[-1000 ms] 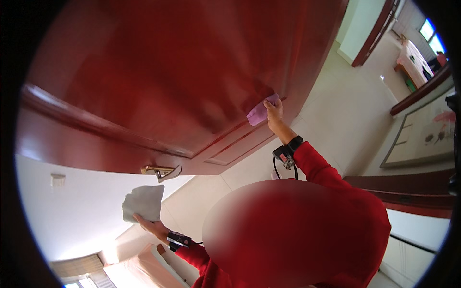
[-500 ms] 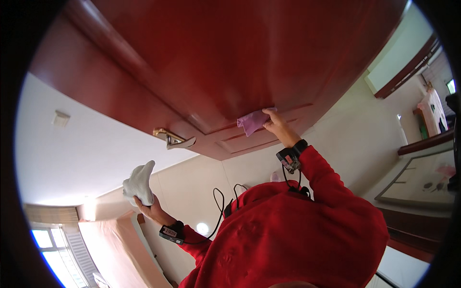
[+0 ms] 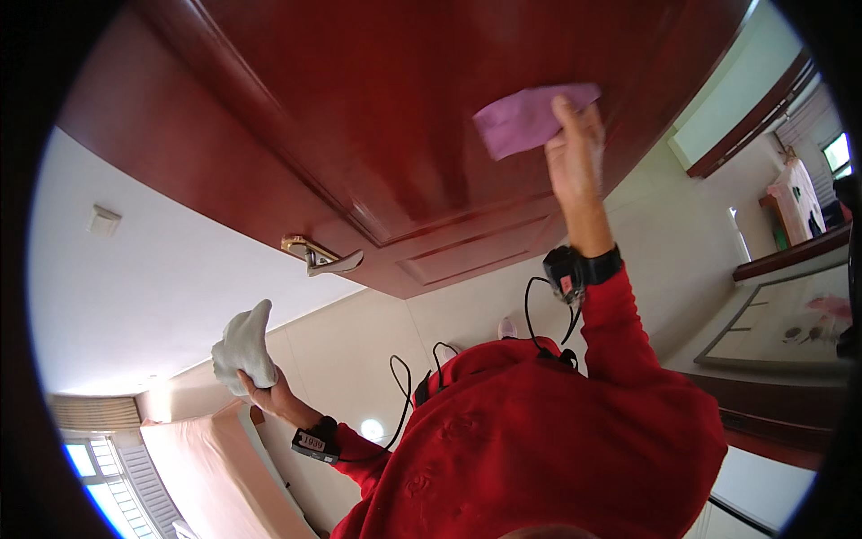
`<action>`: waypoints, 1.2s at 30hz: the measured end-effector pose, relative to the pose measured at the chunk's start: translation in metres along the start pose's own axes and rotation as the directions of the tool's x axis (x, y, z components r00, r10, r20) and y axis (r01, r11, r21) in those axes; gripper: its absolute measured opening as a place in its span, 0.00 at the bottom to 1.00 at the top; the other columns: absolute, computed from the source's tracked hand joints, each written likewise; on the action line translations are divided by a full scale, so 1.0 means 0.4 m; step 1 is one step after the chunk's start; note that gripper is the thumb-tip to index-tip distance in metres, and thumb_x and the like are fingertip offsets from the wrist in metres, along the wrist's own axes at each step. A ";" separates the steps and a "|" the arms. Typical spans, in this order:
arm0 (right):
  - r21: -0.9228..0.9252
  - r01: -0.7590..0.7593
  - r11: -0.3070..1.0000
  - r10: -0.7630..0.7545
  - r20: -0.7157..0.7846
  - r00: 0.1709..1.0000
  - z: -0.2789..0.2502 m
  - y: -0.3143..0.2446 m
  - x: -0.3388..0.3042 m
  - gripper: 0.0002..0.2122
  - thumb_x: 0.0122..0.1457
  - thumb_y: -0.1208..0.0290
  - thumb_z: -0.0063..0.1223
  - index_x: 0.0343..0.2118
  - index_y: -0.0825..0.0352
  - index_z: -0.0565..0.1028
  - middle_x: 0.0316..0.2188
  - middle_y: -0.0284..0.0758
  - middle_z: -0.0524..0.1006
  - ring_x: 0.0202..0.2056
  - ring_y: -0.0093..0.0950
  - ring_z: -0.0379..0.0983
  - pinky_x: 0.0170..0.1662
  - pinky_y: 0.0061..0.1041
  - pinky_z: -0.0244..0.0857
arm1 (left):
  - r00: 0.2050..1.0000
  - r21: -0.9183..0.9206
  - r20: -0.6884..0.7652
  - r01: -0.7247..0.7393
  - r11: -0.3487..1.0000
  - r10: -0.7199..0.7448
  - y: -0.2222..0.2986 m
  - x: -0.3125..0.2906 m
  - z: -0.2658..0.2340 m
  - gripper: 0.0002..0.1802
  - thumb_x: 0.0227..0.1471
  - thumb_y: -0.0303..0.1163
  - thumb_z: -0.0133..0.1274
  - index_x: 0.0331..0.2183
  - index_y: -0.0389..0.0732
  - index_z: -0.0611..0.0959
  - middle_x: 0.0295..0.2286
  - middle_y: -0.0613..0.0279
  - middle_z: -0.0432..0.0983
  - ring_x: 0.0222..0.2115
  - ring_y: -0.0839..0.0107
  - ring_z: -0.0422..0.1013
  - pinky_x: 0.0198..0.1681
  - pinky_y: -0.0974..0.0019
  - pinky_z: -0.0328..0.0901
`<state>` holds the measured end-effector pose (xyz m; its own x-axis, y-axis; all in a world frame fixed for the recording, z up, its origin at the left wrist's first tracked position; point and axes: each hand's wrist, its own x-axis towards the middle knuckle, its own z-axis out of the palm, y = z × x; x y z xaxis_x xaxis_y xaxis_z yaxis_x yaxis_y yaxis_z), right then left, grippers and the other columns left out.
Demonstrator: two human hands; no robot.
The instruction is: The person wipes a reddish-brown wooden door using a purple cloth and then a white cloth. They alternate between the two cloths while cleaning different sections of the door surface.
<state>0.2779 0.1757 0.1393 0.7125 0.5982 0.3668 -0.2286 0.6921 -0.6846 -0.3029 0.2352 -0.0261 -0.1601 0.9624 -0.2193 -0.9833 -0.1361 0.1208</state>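
A dark red panelled door (image 3: 359,108) fills the upper part of the view, with a metal lever handle (image 3: 323,258) near its left edge. High on the door's right side, my right hand (image 3: 576,148) presses a purple cloth (image 3: 523,121) against the panel, fingers bent over the cloth's right end. My left hand (image 3: 271,395) is out to the lower left, apart from the door. It grips a bunched pale grey cloth (image 3: 243,349), whose folded end sticks upward.
A white wall with a switch plate (image 3: 104,221) lies left of the door. A pink-covered piece of furniture (image 3: 202,463) stands at lower left by a window (image 3: 112,490). Pale floor tiles (image 3: 664,260) stretch below. A framed picture (image 3: 781,323) is at right. Black cables (image 3: 401,377) hang at my sides.
My right hand has moved up the door and slightly right with the purple cloth, which is spread wider. My left hand and the grey cloth have shifted slightly left.
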 end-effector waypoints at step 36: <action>-0.921 0.069 0.384 -0.081 0.041 0.996 -0.580 0.468 -0.185 0.10 0.49 0.77 0.53 0.36 0.63 0.73 0.32 0.40 0.75 0.35 0.38 0.72 0.38 0.34 0.65 | 0.999 -0.056 0.017 0.049 0.997 -0.048 -0.070 -0.088 0.069 0.27 0.47 0.27 0.57 0.50 0.34 0.70 0.49 0.52 0.69 0.52 0.56 0.64 0.56 0.49 0.60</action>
<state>0.3362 0.1672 -0.1624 0.7011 0.5558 0.4467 0.5722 -0.0648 -0.8175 -0.2673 0.2117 0.0052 -0.1110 0.9716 -0.2089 -0.9933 -0.1015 0.0558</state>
